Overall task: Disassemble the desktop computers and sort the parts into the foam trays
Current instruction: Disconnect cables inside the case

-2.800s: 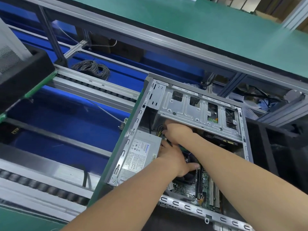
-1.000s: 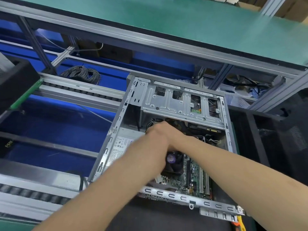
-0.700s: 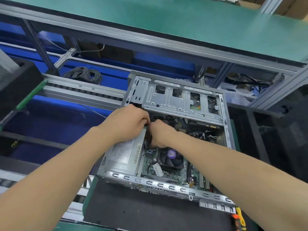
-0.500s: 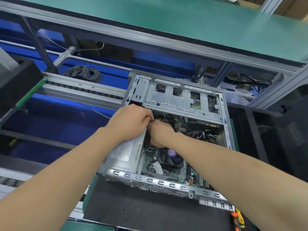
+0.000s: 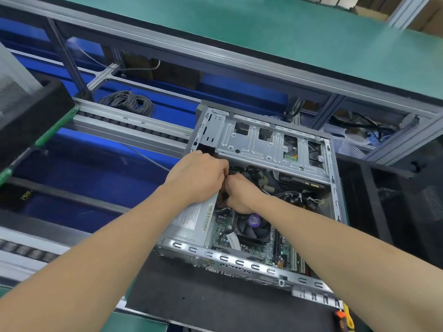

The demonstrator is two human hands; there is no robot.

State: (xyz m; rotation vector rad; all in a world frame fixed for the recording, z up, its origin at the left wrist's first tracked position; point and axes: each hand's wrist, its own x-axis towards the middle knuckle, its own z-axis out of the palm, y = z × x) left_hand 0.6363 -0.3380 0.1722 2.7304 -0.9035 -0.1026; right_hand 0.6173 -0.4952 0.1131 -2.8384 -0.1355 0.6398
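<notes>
Case point(image 5: 333, 188) lies open on its side, mid-frame, on the black mat point(image 5: 215, 305). PSU point(image 5: 191, 224) sits in its lower-left corner, not out yet.

Left hand point(image 5: 199, 178) rests on the PSU's upper end with its fingers curled toward the inside. Right hand point(image 5: 239, 195) is knuckles-up just beside it, reaching down between the PSU and the fan point(image 5: 251, 226). The two hands touch at the fingertips. Both are curled, but the tips are hidden, so I cannot tell what either one pinches. My guess is a PSU lead or its plug.

Step looks like freeing the PSU wiring before lifting it out. To do it well:
- brace the PSU with the left and pull with the right
- squeeze the plug latch, pull on the housing and not the wires
- pull straight up off the board point(image 5: 223, 226), no rocking
- keep knuckles off the fan blades and the drive cage point(image 5: 263, 144) edge above
- route the loose cables point(image 5: 290, 195) clear of the cage first, or they may snag on lift-out

Foam tray point(image 5: 381, 212) is at right, beside the case. Screwdriver point(image 5: 342, 317) is at the lower right if the PSU's screws are in.
</notes>
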